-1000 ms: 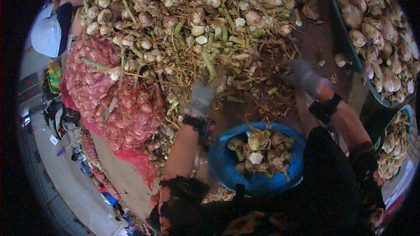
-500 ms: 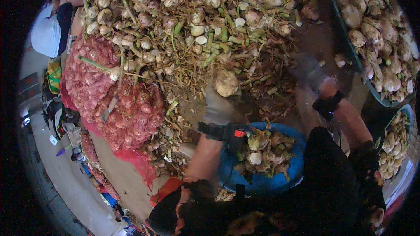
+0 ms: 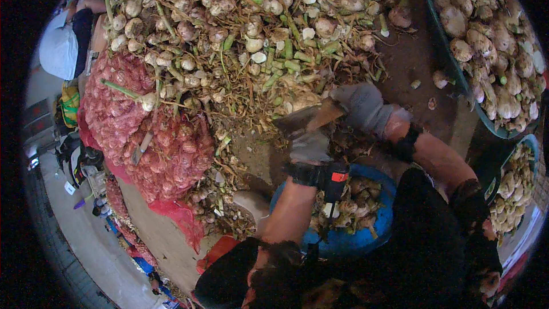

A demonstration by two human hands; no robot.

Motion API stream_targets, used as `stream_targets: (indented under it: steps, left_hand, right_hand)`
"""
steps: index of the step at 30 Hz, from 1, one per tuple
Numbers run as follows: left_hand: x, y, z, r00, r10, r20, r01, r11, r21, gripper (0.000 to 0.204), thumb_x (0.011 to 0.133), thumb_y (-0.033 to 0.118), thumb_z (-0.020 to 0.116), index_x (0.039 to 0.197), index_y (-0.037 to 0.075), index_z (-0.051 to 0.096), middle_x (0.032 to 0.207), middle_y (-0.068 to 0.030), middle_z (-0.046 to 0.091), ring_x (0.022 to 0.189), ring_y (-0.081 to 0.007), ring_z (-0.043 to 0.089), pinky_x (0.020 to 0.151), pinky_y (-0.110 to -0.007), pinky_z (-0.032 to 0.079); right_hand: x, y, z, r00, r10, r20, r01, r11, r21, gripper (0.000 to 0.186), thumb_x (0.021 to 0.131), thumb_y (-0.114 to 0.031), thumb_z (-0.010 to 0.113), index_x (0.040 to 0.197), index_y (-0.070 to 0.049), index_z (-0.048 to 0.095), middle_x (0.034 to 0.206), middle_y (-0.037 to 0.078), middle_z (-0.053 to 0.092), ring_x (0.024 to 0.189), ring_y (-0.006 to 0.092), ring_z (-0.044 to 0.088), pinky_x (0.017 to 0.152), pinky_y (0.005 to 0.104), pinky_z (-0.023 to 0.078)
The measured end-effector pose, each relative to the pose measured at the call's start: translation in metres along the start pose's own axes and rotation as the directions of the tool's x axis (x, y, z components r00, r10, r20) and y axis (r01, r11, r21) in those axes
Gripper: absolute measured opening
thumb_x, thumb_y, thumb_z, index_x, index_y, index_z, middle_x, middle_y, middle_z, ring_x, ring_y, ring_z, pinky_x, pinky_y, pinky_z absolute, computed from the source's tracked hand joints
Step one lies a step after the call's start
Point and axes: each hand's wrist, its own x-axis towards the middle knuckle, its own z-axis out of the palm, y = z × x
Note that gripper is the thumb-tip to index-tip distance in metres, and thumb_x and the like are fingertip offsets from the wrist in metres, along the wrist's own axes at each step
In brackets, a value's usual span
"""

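Note:
My right hand (image 3: 363, 106), in a grey glove, is closed around a broad-bladed knife (image 3: 311, 119). The blade reaches left across the front of my gloved left hand (image 3: 310, 146) and hides most of its fingers. A pale, blurred garlic bulb (image 3: 300, 96) shows just past the blade, at my left fingertips. Beyond both hands rises a heap of garlic (image 3: 217, 34) with stalks, roots and cut ends mixed in. Under my left wrist stands a blue basin (image 3: 389, 194), holding trimmed garlic and scraps.
Red mesh sacks (image 3: 171, 160) full of garlic lie at the left, with a second knife (image 3: 142, 149) on top. At the right stand a large green-rimmed container (image 3: 452, 63) and a smaller tub (image 3: 534, 154), both holding bulbs. Another person (image 3: 60, 51) is at the far left.
My right hand has swung left with the knife, and the blade now crosses in front of my left hand. My left hand has shifted slightly right; the bulb it held in view is now mostly covered.

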Motion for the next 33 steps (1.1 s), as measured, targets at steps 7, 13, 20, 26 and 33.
stream_targets:
  steps: [7,13,20,26,33]
  left_hand:
    - [-0.032,0.077,-0.004,0.892,-0.102,-0.439,-0.074,0.928,-0.366,0.023,0.079,0.013,0.044,0.1,0.005,0.05,0.093,-0.0044,0.053,0.082,-0.0141,0.051,0.066,-0.029,0.045]
    - [-0.008,0.176,0.0,0.83,-0.404,0.384,0.118,0.801,0.587,0.027,0.08,0.021,0.044,0.099,0.002,0.05,0.092,-0.0091,0.055,0.086,-0.0191,0.052,0.076,-0.031,0.041]
    - [0.119,0.182,-0.167,0.664,0.158,-0.731,0.281,0.852,0.441,0.036,0.074,0.013,0.057,0.104,-0.004,0.046,0.095,-0.0107,0.055,0.077,-0.0132,0.051,0.069,-0.025,0.04]
    - [0.131,0.135,-0.158,0.742,0.206,-0.638,0.169,0.864,0.475,0.037,0.075,0.016,0.057,0.104,-0.004,0.046,0.09,-0.0096,0.055,0.069,-0.015,0.053,0.063,-0.027,0.043]
    - [0.038,0.099,-0.055,0.878,-0.233,-0.418,0.352,0.906,0.236,0.034,0.072,0.023,0.061,0.094,-0.001,0.054,0.087,-0.0085,0.057,0.075,-0.0148,0.052,0.067,-0.026,0.042]
  right_hand:
    - [0.027,0.054,0.021,0.737,0.55,0.392,-0.587,0.809,-0.031,0.031,0.07,-0.02,0.052,0.1,-0.013,0.052,0.095,0.014,0.055,0.08,0.0283,0.055,0.068,0.0353,0.045]
    - [-0.028,0.096,-0.002,0.891,0.452,-0.034,-0.452,0.892,0.006,0.031,0.071,-0.023,0.052,0.1,-0.013,0.053,0.096,0.014,0.055,0.082,0.0286,0.054,0.07,0.0354,0.044]
    - [-0.013,0.088,0.025,0.952,0.166,0.257,-0.066,0.931,-0.359,0.032,0.072,-0.026,0.052,0.101,-0.013,0.053,0.097,0.014,0.054,0.085,0.029,0.053,0.071,0.0354,0.044]
    - [-0.036,0.085,0.005,0.847,0.527,0.073,-0.523,0.849,-0.076,0.038,0.069,-0.034,0.056,0.1,-0.013,0.054,0.096,0.011,0.056,0.087,0.0294,0.053,0.073,0.0347,0.044]
    - [0.027,0.019,-0.018,0.891,0.352,0.288,-0.393,0.914,0.101,0.039,0.068,-0.032,0.055,0.101,-0.012,0.051,0.085,0.015,0.057,0.081,0.0303,0.054,0.072,0.0364,0.043]
